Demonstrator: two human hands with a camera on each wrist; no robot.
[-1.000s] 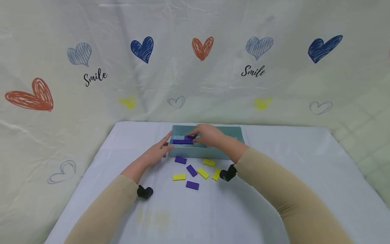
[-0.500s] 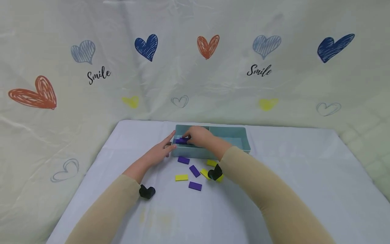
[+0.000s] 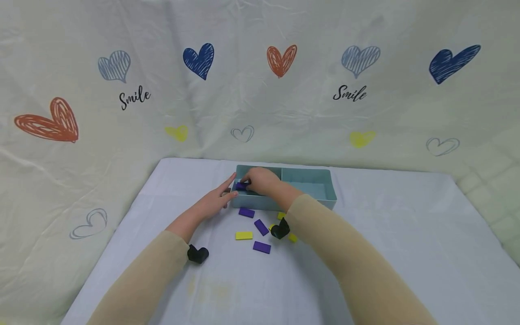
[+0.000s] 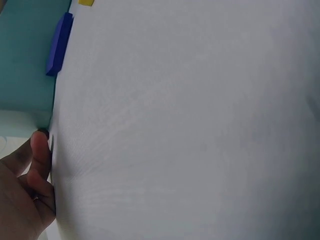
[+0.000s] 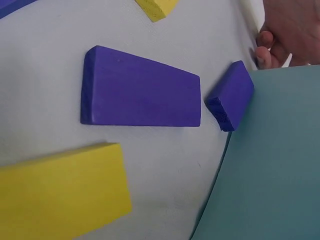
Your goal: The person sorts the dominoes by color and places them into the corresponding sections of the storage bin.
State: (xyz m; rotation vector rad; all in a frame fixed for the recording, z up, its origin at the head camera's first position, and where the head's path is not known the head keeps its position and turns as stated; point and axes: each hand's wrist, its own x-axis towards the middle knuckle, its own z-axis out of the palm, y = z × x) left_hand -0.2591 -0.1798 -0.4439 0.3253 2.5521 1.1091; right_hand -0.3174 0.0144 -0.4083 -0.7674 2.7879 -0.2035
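Note:
A teal two-compartment box [image 3: 284,203] stands at the far side of the table. My right hand [image 3: 265,181] reaches into its left compartment and pinches a purple block [image 3: 241,186] near the left end wall; the fingers partly cover the block, and what lies under the hand is hidden. My left hand [image 3: 211,202] touches the box's left end, its index finger stretched along the wall and its thumb at the front corner. In the left wrist view the left hand [image 4: 22,185] sits beside the box corner. The right wrist view does not show the right hand.
In front of the box lie loose purple blocks [image 3: 262,247] and yellow blocks [image 3: 243,235], some hidden under the right wrist. One purple block [image 5: 230,95] lies close against the box's front wall. A cloth printed with hearts [image 3: 199,61] hangs behind the table.
My right hand has moved left inside the left compartment, taking the purple block towards the left end wall. The left hand stays at the box. The head view has shifted slightly.

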